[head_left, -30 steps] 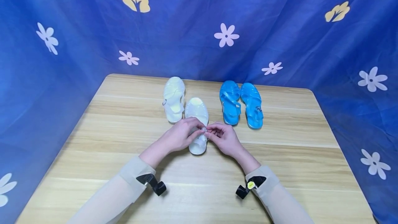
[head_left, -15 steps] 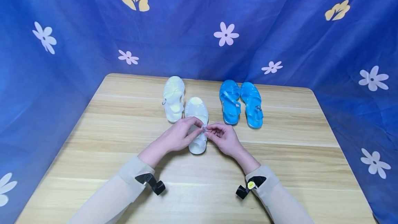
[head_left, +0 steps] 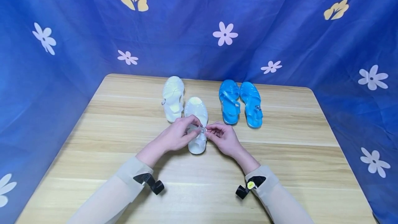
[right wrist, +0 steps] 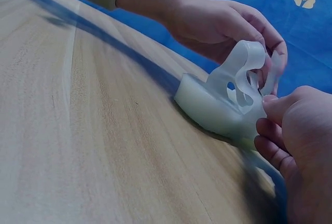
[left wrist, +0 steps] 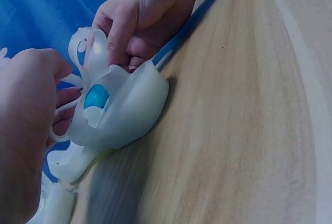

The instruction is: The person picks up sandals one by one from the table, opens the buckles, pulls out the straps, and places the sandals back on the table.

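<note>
In the head view a translucent white sandal [head_left: 196,108] lies at the middle of the table, toe pointing away. My left hand [head_left: 178,134] reaches over it and pinches the loose end of its ankle strap between thumb and fingers. From the other side my right hand [head_left: 224,139] pinches at a small metal buckle [head_left: 203,130], which shows between the two hands. The strap [right wrist: 273,71] stands up from the sandal near my left fingers in the right wrist view. How the strap sits in the buckle is too small to tell.
Another white sandal [head_left: 173,96] lies to the left, close beside the handled one. Two blue sandals, a left one [head_left: 229,103] and a right one [head_left: 251,104], stand at the back right. A blue flowered curtain [head_left: 186,20] surrounds the wooden table [head_left: 295,182].
My left hand has shifted slightly left, and more of the buckle shows between the hands. The right hand stays almost in place; the sandals have not visibly moved.
</note>
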A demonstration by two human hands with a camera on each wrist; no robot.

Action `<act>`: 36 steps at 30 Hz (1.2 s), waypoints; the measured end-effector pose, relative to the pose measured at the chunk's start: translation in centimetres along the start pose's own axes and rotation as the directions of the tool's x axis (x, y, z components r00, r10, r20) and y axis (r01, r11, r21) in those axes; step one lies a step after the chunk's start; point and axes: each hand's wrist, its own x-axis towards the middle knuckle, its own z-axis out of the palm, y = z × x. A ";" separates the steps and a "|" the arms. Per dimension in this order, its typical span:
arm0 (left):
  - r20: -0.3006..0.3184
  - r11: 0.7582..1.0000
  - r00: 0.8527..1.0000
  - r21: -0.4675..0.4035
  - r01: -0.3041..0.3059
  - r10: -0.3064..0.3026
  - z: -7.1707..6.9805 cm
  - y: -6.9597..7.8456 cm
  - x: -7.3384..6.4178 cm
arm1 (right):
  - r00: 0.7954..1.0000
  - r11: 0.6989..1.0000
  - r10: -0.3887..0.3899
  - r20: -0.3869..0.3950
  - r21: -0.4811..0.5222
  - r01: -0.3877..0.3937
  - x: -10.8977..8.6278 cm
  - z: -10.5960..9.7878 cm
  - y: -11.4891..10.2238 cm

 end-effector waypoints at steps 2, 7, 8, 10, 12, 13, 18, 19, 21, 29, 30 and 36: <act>0.005 1.000 1.000 0.007 0.003 -0.004 -0.2 -0.1 0.0 | 1.000 1.000 -0.003 0.003 0.010 0.003 0.0 0.0 0.0; -0.007 0.999 1.000 0.048 -0.026 0.026 -0.6 -0.3 0.0 | 1.000 1.000 -0.005 0.006 0.017 0.005 0.0 0.1 0.0; -0.006 0.997 0.999 0.061 -0.039 0.039 -0.7 -0.3 0.0 | 1.000 1.000 -0.004 0.005 0.018 0.004 0.0 0.1 0.0; 0.001 0.993 0.998 0.100 -0.065 0.066 -0.8 -0.4 0.1 | 1.000 1.000 -0.002 0.006 0.020 0.002 0.0 0.1 -0.1; 0.007 0.984 0.996 0.156 -0.087 0.087 -0.9 -0.3 0.1 | 1.000 1.000 0.000 0.011 0.025 -0.001 -0.1 0.0 -0.2; 0.007 0.978 0.996 0.190 -0.092 0.092 -1.0 -0.3 0.2 | 1.000 1.000 0.002 0.015 0.026 -0.002 -0.1 0.0 -0.2; 0.001 0.940 0.998 0.334 -0.062 0.065 -1.3 0.2 0.3 | 0.999 0.998 0.001 0.048 0.055 -0.003 -0.2 -0.2 -0.4; 0.008 0.933 0.999 0.356 -0.052 0.052 -1.4 0.3 0.3 | 0.999 0.998 0.000 0.054 0.057 -0.003 -0.2 -0.2 -0.4; 0.027 0.922 0.999 0.385 -0.033 0.024 -1.4 0.5 0.4 | 0.998 0.999 -0.004 0.061 0.044 0.001 -0.2 -0.3 -0.5; 0.037 0.950 0.999 0.312 0.020 -0.033 -1.2 0.8 0.4 | 0.993 0.976 -0.111 0.035 -0.186 0.116 0.5 0.0 -0.8; 0.033 0.954 0.999 0.300 0.018 -0.029 -1.2 0.8 0.4 | 0.991 0.969 -0.126 0.039 -0.207 0.132 0.7 0.1 -0.9; 0.010 0.970 1.000 0.244 0.003 -0.006 -1.0 0.7 0.2 | 0.982 0.939 -0.165 0.095 -0.288 0.186 1.4 0.2 -1.6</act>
